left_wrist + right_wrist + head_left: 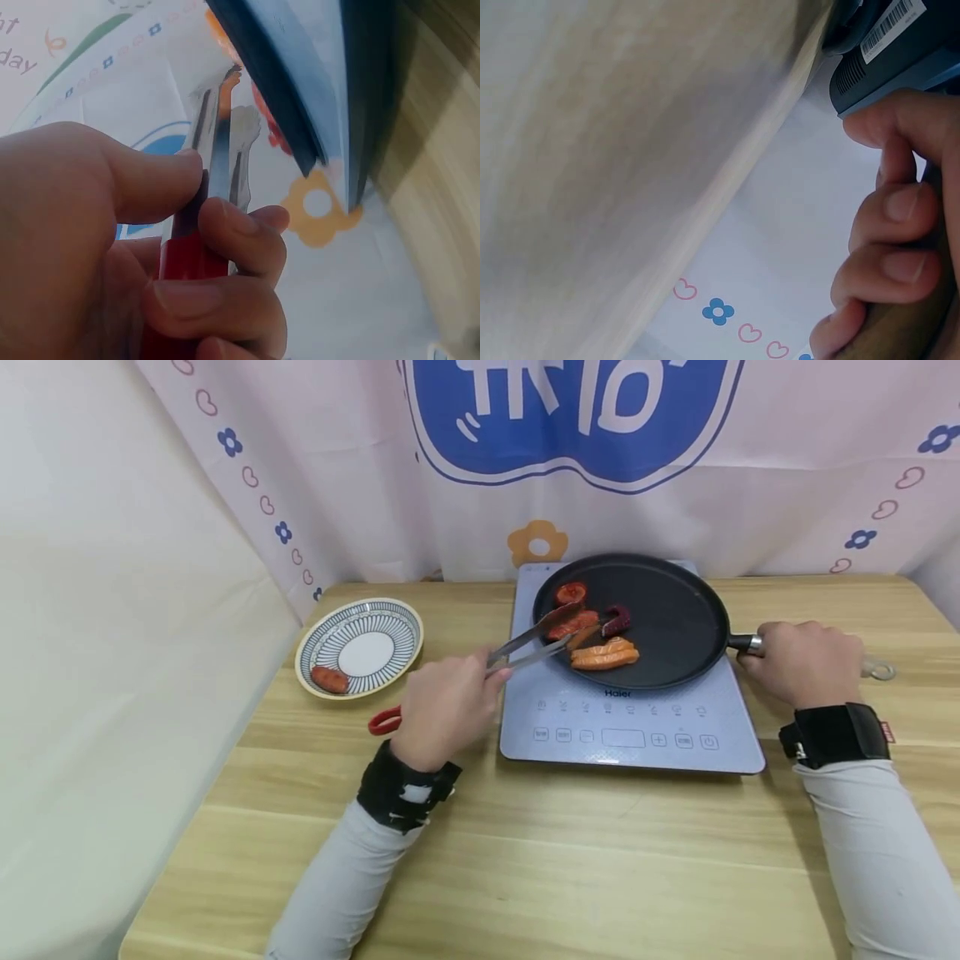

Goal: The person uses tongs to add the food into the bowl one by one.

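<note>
My left hand (450,706) grips metal tongs (219,142) by their red handle, thumb on one side and fingers curled round the other. In the head view the tong tips reach over the left part of a black flat pan (675,618), around a reddish-orange food piece (573,625). Beside it lie a round red slice (572,594), a dark purple curved piece (617,620) and an orange salmon-like piece (604,654). My right hand (810,664) holds the pan's handle (746,643), fingers wrapped round it in the right wrist view.
The pan sits on a light grey induction cooker (630,752) with a touch panel along its front. To the left, a patterned bowl (367,610) holds one small reddish sausage (330,679). A printed curtain (360,510) hangs behind the wooden table (525,877).
</note>
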A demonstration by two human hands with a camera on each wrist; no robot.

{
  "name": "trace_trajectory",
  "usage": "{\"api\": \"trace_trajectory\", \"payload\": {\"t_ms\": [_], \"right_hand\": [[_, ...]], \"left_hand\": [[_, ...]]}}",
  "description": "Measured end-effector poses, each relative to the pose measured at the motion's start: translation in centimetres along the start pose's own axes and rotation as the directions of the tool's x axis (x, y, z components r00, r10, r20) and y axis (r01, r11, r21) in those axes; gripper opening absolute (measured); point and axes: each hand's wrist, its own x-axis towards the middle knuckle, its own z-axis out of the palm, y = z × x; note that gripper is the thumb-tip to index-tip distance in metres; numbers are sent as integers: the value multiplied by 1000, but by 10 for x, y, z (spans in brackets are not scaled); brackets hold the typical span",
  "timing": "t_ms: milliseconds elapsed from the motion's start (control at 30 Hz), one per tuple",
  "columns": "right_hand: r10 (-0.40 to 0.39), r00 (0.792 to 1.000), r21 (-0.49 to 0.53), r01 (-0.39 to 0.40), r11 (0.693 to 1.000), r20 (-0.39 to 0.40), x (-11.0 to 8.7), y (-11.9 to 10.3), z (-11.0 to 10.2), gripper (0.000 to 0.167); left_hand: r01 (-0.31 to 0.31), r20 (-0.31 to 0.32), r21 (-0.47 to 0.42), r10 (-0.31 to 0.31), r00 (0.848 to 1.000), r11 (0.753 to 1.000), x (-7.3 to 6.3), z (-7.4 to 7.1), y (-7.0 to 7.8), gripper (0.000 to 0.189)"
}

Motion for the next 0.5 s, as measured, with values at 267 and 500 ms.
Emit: {"api": "trace_trajectory", "payload": {"t_ms": [267,500], "right_hand": [[10,1000,3,-10,1000,11,0,1,1,36],[13,1000,-1,-13,1000,13,1,0,1,34]], "left_hand": [[-39,44,50,37,998,998,-4,-31,-30,33],[-240,106,226,221,970,944,4,-71,-75,31]]}}
